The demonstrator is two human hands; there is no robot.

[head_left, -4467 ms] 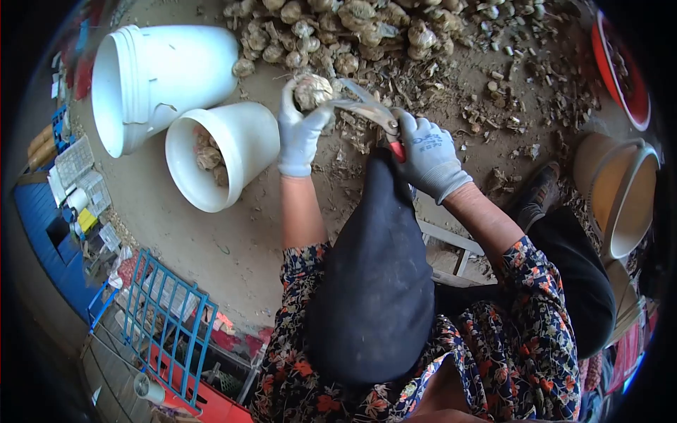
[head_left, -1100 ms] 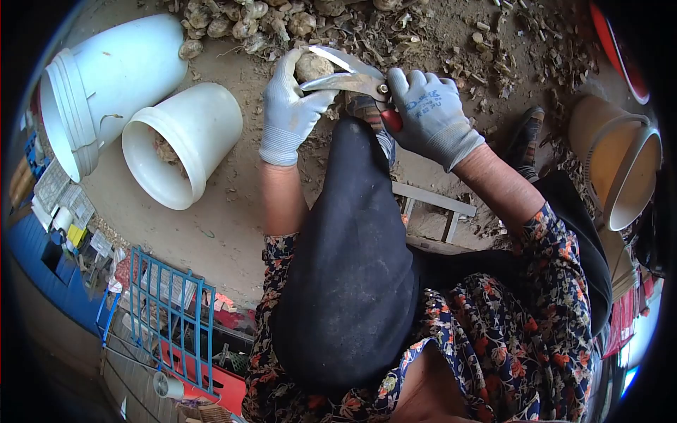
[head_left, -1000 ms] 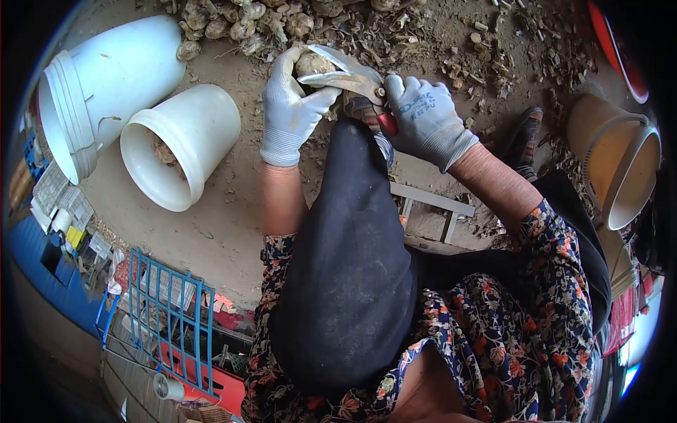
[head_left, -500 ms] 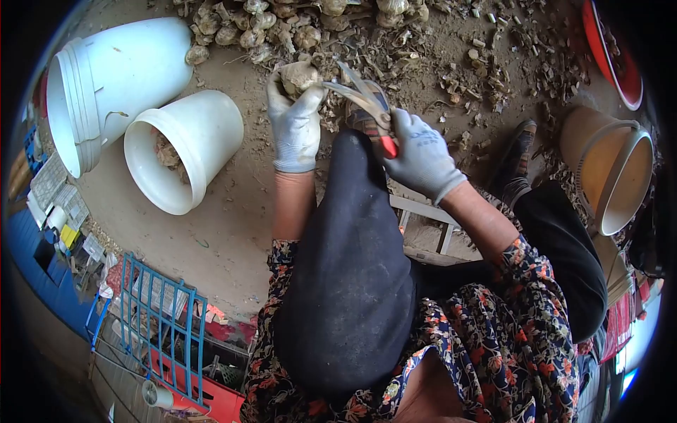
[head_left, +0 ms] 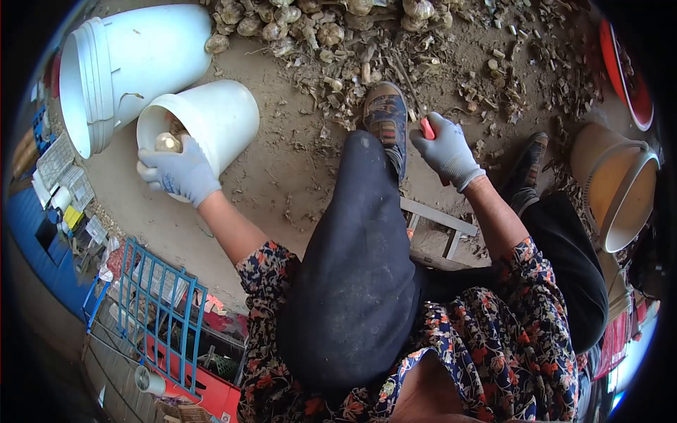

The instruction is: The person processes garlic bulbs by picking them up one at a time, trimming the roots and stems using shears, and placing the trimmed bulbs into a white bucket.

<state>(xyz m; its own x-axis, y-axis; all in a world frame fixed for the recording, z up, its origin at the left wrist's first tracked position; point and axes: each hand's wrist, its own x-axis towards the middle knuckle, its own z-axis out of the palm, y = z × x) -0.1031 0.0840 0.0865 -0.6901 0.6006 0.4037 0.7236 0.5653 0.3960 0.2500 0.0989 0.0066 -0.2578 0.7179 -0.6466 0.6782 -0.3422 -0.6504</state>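
My left hand (head_left: 182, 170), in a grey-white work glove, is at the mouth of a white bucket (head_left: 226, 116) lying on its side. Its fingers are curled around a garlic bulb (head_left: 168, 142) at the opening. To the right of my knee, my gloved right hand (head_left: 446, 149) is closed on the shears, whose red handle (head_left: 427, 128) sticks out of the fist. Their blades cannot be made out clearly. A heap of garlic bulbs (head_left: 331, 33) with dry stalks lies on the ground ahead.
Stacked white buckets (head_left: 151, 53) lie at the upper left. Cut stalks and dry skins (head_left: 465, 70) litter the dirt. A red basin (head_left: 613, 60) and a handled bucket (head_left: 592, 162) stand right. A blue metal rack (head_left: 159, 310) is lower left; my shoe (head_left: 386, 113) is in the middle.
My left hand has carried the garlic bulb from in front of my knee leftward to the bucket mouth. My right hand, with the shears, has moved slightly right, away from the bulb.
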